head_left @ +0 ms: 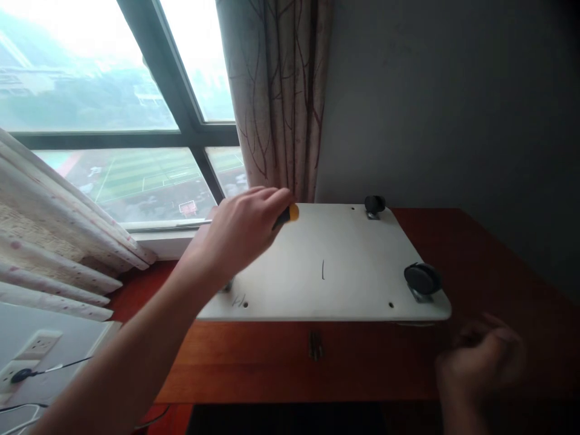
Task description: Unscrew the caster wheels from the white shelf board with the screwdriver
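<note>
My left hand (251, 226) is closed round a black and yellow handle (287, 215), above the left part of a white board (335, 260). A thin shaft sticks out on the far side of the fist, toward the window. The board lies flat with black casters (423, 279) at its right corners; metal hardware at its near left is partly hidden by my left arm. My right hand (484, 353), blurred by motion, is off the board's near right corner. Its fingers are curled, and what they hold, if anything, cannot be made out.
The board rests on a reddish wooden table (254, 362). Small metal pieces (316, 345) lie in front of it. Behind are a window and a patterned curtain (281, 90). At the lower left, a wall socket (40, 344) has a plug and cables.
</note>
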Demonstrator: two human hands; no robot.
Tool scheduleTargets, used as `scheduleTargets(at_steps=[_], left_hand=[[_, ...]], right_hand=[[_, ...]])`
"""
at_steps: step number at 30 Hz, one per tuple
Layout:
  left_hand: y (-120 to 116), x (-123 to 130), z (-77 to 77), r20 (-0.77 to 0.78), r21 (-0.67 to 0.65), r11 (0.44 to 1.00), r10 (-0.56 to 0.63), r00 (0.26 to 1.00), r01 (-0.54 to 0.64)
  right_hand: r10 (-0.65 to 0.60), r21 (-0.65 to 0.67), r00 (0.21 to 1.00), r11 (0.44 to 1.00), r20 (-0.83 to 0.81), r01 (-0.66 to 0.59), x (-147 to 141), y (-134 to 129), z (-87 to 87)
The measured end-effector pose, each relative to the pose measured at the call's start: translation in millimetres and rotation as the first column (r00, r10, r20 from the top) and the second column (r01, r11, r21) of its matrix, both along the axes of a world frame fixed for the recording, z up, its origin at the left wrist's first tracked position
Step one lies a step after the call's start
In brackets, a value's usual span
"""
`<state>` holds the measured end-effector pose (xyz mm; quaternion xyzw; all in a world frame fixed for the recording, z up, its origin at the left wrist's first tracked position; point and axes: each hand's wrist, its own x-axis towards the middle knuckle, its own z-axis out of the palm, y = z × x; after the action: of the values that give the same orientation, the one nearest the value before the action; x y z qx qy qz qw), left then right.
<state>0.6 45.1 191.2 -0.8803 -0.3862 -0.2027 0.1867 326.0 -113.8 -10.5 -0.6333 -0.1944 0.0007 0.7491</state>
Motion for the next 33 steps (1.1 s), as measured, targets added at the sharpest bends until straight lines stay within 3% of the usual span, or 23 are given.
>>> scheduleTargets(at_steps=[1,2,3,4,5,6,7,8,9,10,14,17,20,22,25,27,29,31,33], left_hand=[[-19.1,1.5,-3.9,0.038,0.026,0.998,-0.050,0.998,0.049],[-38.3,3.8,-8.7,0.074,0.058,0.993,-0.109,0.991,0.105],[-57.4,6.7,-14.3,0.111,0.060,0.987,-0.153,0.982,0.147],[-75.9,10.1,-20.8,0.151,0.069,0.976,-0.214,0.965,0.205],[-93.6,13.8,-28.3,0.178,0.067,0.963,-0.268,0.947,0.260],[-110.1,17.4,-36.6,0.192,0.054,0.950,-0.311,0.931,0.306],[-125.3,20.7,-45.5,0.209,0.045,0.934,-0.354,0.911,0.353],[-138.7,23.3,-54.9,0.217,0.033,0.922,-0.383,0.898,0.386],[-150.2,25.2,-64.4,0.220,0.016,0.904,-0.419,0.881,0.426],[-159.7,26.2,-73.5,0.221,0.002,0.895,-0.436,0.872,0.446],[-179.2,24.8,-102.0,0.245,-0.054,0.885,-0.437,0.865,0.462],[-181.5,23.6,-113.3,0.266,-0.082,0.886,-0.423,0.866,0.457],[-181.4,23.1,-118.4,0.289,-0.106,0.884,-0.410,0.865,0.455],[-181.0,20.4,-120.2,0.300,-0.127,0.889,-0.389,0.871,0.441],[-179.1,9.2,-123.0,0.319,-0.164,0.894,-0.351,0.880,0.416],[-176.8,-1.6,-125.4,0.332,-0.168,0.899,-0.334,0.882,0.404],[-174.5,-12.0,-127.8,0.339,-0.152,0.908,-0.322,0.884,0.389],[-173.1,-19.8,-130.1,0.334,-0.145,0.912,-0.319,0.887,0.383],[-173.1,-23.8,-132.1,0.321,-0.158,0.909,-0.321,0.891,0.385]], right_hand=[[-0.027,0.030,1.000,0.999,-0.001,0.027,-9.3,-6.2,4.4],[0.022,0.041,1.000,0.999,-0.016,-0.021,-22.2,-13.6,9.2],[0.177,0.025,0.981,0.984,-0.079,-0.176,-38.2,-22.1,14.2],[0.350,0.002,0.917,0.934,-0.192,-0.356,-56.5,-31.3,18.8],[0.497,-0.016,0.801,0.846,-0.333,-0.532,-75.9,-40.7,22.7],[0.613,-0.008,0.637,0.718,-0.467,-0.696,-95.1,-49.6,25.8],[0.676,0.036,0.456,0.580,-0.579,-0.814,-112.9,-57.4,27.9],[0.692,0.093,0.312,0.481,-0.651,-0.872,-128.2,-63.8,29.3],[0.672,0.125,0.227,0.433,-0.705,-0.893,-140.6,-68.5,30.1],[0.637,0.143,0.191,0.435,-0.747,-0.889,-149.8,-71.6,30.7],[0.511,0.194,0.169,0.581,-0.842,-0.791,-161.8,-75.1,33.2],[0.531,0.266,0.118,0.591,-0.839,-0.762,-161.0,-77.1,31.9],[0.586,0.244,0.136,0.523,-0.799,-0.817,-157.6,-77.2,25.6],[0.646,0.139,0.211,0.446,-0.734,-0.884,-150.9,-72.5,21.2],[0.782,-0.252,0.402,0.316,-0.476,-0.914,-133.6,-56.8,17.1],[0.851,-0.588,0.474,0.268,-0.227,-0.763,-122.2,-43.0,16.2],[0.892,-0.814,0.446,0.209,-0.068,-0.542,-115.4,-29.2,16.7],[0.923,-0.918,0.383,0.122,-0.035,-0.378,-114.1,-17.5,18.9],[0.940,-0.955,0.337,0.052,-0.051,-0.292,-116.3,-9.0,22.5]])
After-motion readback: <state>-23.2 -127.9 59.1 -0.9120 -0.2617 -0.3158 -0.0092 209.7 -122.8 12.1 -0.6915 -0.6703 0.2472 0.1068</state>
